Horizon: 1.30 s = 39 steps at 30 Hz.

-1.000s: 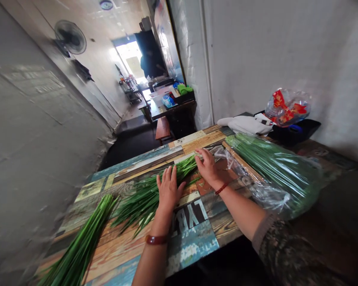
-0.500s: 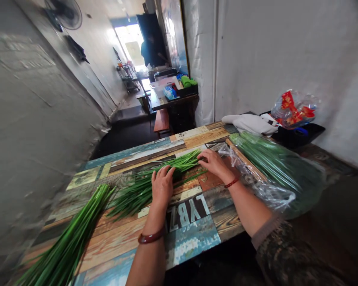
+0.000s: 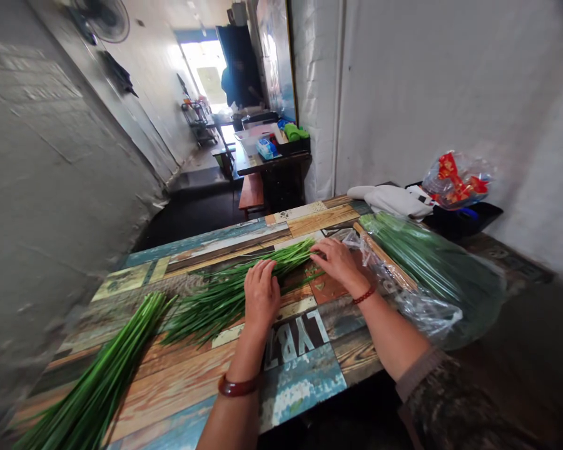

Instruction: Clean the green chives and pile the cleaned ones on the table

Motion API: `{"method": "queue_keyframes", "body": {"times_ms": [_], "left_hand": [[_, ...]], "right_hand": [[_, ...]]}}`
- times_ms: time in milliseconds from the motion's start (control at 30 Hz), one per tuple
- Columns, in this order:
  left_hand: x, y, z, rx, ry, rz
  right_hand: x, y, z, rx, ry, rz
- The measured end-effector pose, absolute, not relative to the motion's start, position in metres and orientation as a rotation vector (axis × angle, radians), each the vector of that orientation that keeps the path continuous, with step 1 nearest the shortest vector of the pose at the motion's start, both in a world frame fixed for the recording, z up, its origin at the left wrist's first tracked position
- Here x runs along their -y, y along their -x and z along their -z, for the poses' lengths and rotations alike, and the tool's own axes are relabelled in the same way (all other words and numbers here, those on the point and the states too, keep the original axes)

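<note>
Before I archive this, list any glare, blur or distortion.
Head view: daylight blows out the far doorway; head view: highlights streak the clear bag of green stalks; head view: the left wall looks stretched and soft, while the left hand appears sharper.

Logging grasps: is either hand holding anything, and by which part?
The right hand is at the paler end of the central green bunch, the left hand over its middle; whether either grips it cannot be told.

Smooth stalks (image 3: 228,294), wood-grained tabletop (image 3: 187,369), glossy plastic bag (image 3: 473,294) (crinkled in places), matt cloth (image 3: 394,200)
</note>
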State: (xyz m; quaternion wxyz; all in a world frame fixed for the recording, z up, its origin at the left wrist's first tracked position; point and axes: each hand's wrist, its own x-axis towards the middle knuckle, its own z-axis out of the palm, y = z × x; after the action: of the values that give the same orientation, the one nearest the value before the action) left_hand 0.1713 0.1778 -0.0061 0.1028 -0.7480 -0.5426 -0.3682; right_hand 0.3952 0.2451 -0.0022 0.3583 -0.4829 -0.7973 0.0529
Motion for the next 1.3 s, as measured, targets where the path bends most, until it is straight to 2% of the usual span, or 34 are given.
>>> {"method": "queue_keyframes", "body": {"times_ms": [133,300,467,633,800,1067,1167,1300], "left_hand": [[-0.178,-0.171,0.005,1.535,2.204,1.188],[-0.174,-0.174,0.002,1.488,2.194,1.267],[-0.168,-0.181,-0.005,1.542,2.293,1.140],[-0.166,-0.184,-0.004,1.668,2.447,0.853],[-0.163,-0.183,-0.008,1.786,2.288,0.647],[-0.159,-0.187,-0.014,1.751,2.202,0.513],[-0.159,-0.188,-0.014,1.751,2.185,0.534],[-0.158,-0.189,-0.017,1.728,2.157,0.532]], "right_hand": [[-0.248,-0.393,0.004,2.064,1.184,-0.258],[-0.243,-0.384,-0.003,1.885,0.931,-0.631],[-0.231,-0.372,-0.012,1.863,0.776,-0.915],[-0.231,-0.369,-0.009,1.808,0.782,-0.915],[-0.236,-0.375,-0.006,1.553,0.961,-0.781],[-0.225,-0.361,-0.005,1.951,0.736,-0.614],[-0.222,-0.354,0.000,1.906,0.751,-0.666],[-0.223,-0.347,0.005,1.699,0.792,-0.894]]}}
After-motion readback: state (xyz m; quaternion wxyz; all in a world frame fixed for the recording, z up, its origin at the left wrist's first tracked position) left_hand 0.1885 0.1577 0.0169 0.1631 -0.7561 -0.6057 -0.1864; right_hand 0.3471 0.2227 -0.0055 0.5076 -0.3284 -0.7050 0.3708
